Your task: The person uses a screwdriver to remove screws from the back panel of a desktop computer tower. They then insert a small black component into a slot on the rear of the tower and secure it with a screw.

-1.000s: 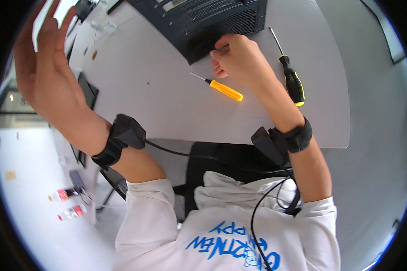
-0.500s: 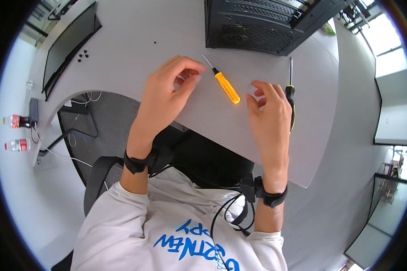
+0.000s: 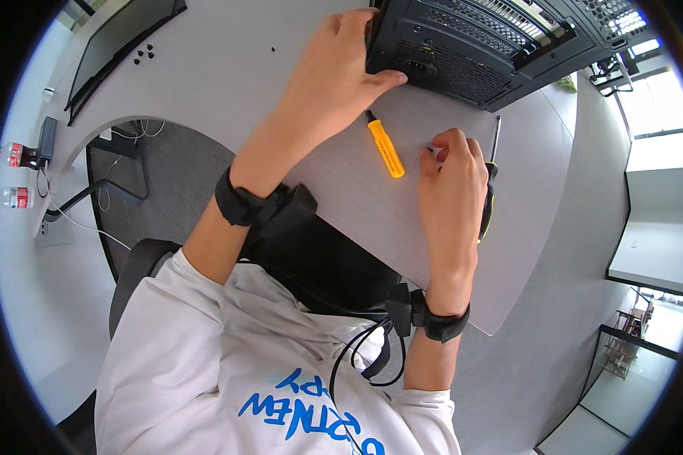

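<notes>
My left hand (image 3: 332, 76) grips the near left corner of a black computer case (image 3: 463, 68). Its thumb lies against the perforated lower panel and its fingers reach around the side edge. On the grey desk below that hand is a yellow-handled screwdriver (image 3: 388, 150), its shaft mostly hidden behind my wrist and hand. My right hand (image 3: 453, 178) hovers over the desk to the right of it, thumb and fingertips pinched together. A small dark bit shows at the fingertips, too small to name. Beside that hand lies a black-and-green screwdriver (image 3: 490, 182), partly covered by it.
At the far left stands a monitor (image 3: 118, 53), with several small black screws (image 3: 144, 54) near it. One more small dark piece (image 3: 273, 49) lies farther right. The desk (image 3: 228, 91) curves in toward me. Two bottles (image 3: 15, 199) are by the wall.
My left hand has moved up and right from beside the yellow screwdriver onto the computer case. My right hand's fingers have drawn closer together. The whole view has shifted slightly.
</notes>
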Demonstrator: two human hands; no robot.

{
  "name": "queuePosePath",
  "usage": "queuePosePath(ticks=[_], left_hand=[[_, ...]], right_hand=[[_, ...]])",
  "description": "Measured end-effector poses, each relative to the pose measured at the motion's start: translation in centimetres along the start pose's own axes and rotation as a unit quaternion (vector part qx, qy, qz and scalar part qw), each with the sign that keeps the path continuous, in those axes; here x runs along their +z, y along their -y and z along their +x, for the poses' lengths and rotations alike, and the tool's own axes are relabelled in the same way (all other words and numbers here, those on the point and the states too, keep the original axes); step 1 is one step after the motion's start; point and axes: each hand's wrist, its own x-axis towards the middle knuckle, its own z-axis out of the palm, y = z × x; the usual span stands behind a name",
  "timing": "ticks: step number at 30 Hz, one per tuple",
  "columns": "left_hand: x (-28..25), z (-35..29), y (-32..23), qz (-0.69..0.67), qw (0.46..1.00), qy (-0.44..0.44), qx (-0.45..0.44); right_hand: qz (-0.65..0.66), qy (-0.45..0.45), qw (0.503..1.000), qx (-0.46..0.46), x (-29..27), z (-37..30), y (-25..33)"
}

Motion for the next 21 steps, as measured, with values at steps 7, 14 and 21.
queuePosePath(ticks=[7, 14, 21], left_hand=[[0.0, 2.3, 0.3, -0.033, 0.994, 0.101, -0.004], [-0.1, 2.6, 0.0, -0.055, 0.989, 0.133, -0.037], [0.8, 2.2, -0.4, 0.0, 0.991, 0.11, -0.077]], right_hand=[[0.011, 0.016, 0.999, -0.04, -0.4, 1.1, -0.4], [0.042, 0.034, 0.998, -0.03, -0.3, 1.7, -0.4], [0.028, 0.011, 0.999, -0.02, -0.5, 1.6, -0.9]])
